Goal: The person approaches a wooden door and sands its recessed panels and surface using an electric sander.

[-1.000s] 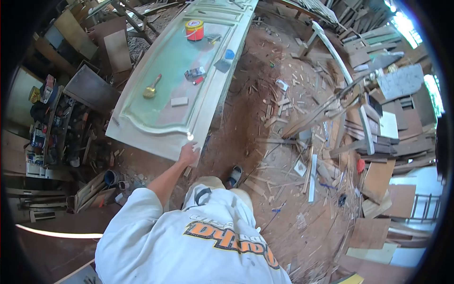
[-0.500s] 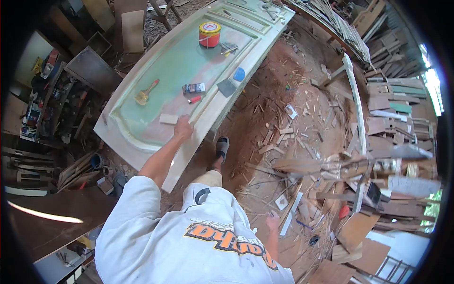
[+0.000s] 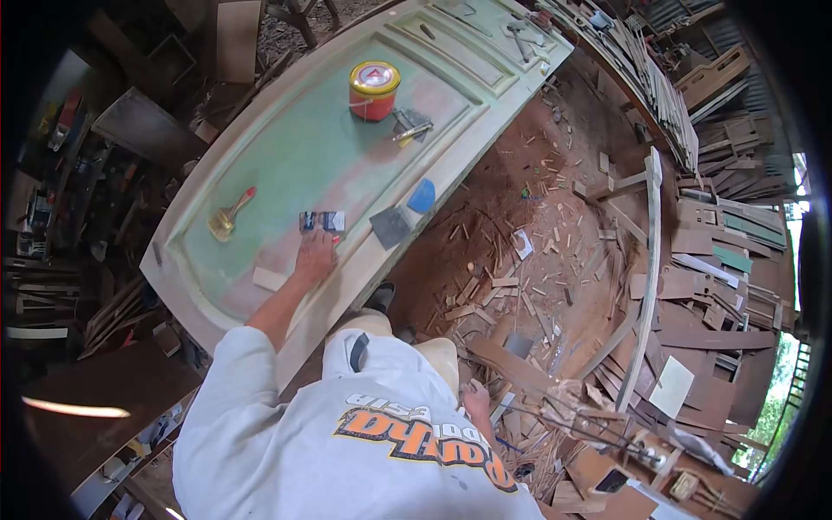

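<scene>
My left hand (image 3: 315, 256) reaches over the pale green door panel (image 3: 286, 165), its fingers stretched forward to the near edge of a small dark-and-white pack (image 3: 321, 222). A red lighter (image 3: 336, 240) shows just beside the fingertips, largely covered by them. I see no firm grip on either. Low at my side hangs my right hand (image 3: 474, 397), away from the panel; its fingers are too small and blurred to make out. A wooden block (image 3: 269, 278) lies near my left wrist. A grey sheet (image 3: 391, 228) and a blue scraper (image 3: 422, 197) rest along the panel's edge.
A red and yellow paint bucket (image 3: 374, 91) stands on the panel. A paintbrush (image 3: 231, 215) lies on the left, and a hammer (image 3: 520, 41) at the far end. Wood offcuts (image 3: 485, 295) litter the dirt floor. A long upright board (image 3: 652, 260) stands at right.
My left hand has moved forward from beside the wooden block to the pack and lighter. The view has shifted, and I stand closer to the panel.
</scene>
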A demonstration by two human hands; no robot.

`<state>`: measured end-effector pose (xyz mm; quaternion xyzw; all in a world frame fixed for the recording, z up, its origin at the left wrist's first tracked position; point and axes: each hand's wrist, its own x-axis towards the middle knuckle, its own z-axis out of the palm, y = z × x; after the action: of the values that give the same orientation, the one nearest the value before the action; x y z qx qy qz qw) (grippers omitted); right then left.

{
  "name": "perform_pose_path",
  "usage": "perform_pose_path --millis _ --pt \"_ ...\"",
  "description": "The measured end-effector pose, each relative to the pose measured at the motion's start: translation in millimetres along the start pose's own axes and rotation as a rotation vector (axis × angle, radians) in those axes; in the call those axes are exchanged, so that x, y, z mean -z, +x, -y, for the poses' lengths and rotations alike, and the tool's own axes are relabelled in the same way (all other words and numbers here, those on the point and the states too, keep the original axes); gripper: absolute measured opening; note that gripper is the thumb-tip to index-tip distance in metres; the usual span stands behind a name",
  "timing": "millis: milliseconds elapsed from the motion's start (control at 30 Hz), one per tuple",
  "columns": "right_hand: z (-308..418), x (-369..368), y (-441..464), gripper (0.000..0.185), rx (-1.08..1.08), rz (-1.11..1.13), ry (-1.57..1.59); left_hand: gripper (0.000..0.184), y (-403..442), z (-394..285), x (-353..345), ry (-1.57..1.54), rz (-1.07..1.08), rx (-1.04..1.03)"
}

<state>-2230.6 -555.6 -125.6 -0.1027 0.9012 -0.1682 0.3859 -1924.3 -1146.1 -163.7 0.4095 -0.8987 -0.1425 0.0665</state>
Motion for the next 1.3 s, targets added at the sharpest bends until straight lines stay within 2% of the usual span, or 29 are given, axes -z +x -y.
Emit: perform_pose_path --millis 33,100,233,300,433,467,500,633,700,833,933,1000,1033,1100,1133,1200,1233,1300 --pt "6 6 15 0.067 0.011 0.011 0.001 0.036 10 3 2 -0.002 -0.003 -0.001" --pt "16 18 33 0.069 0.013 0.024 -0.003 0.049 20 6 6 0.089 -0.147 -0.057" --pt "57 45 57 0.069 0.029 0.114 -0.152 0.057 44 10 19 0.202 -0.209 -0.076" --pt "78 58 70 0.069 0.053 0.120 -0.200 0.051 56 30 4 0.059 0.117 0.047" --pt "85 72 91 0.069 0.061 0.118 -0.121 0.039 68 37 0 0.023 0.208 0.203" --pt "84 74 102 0.069 0.078 0.102 -0.114 0.035 67 36 -2 -0.024 0.114 0.213" --pt "88 78 110 0.069 0.082 0.101 -0.105 0.032 69 32 -3 -0.071 0.018 0.222" --pt "103 92 145 0.068 0.082 0.155 -0.121 0.032 75 -29 26 -0.201 -0.044 0.355" --pt "106 93 177 0.068 0.067 0.189 -0.102 0.026 76 -63 37 -0.343 -0.059 0.430" --pt "73 98 269 0.068 0.130 0.232 -0.109 0.024 59 -116 5 -0.347 -0.194 0.452" --pt "80 133 309 0.067 0.122 0.230 -0.031 0.026 35 -150 -21 -0.272 -0.214 0.580" --pt "86 160 339 0.066 0.100 0.205 -0.011 0.027 25 -168 -32 -0.317 -0.254 0.767" --pt "85 173 357 0.064 0.114 0.188 -0.047 0.027 20 -171 -41 -0.316 -0.252 0.769" --pt "91 205 380 0.063 0.116 0.171 -0.096 0.028 9 -171 -53 -0.118 -0.319 0.697" --pt "103 224 388 0.063 0.112 0.173 -0.104 0.028 7 -171 -54 -0.121 -0.313 0.704" --pt "128 256 409 0.064 0.150 0.213 -0.319 0.028 9 -172 -48 -0.078 -0.190 0.785" --pt "133 264 421 0.064 0.145 0.191 -0.278 0.030 14 -173 -38 -0.080 -0.049 0.812" --pt "146 273 457 0.060 0.177 0.191 -0.306 0.031 22 -184 -26 -0.063 -0.018 0.824"
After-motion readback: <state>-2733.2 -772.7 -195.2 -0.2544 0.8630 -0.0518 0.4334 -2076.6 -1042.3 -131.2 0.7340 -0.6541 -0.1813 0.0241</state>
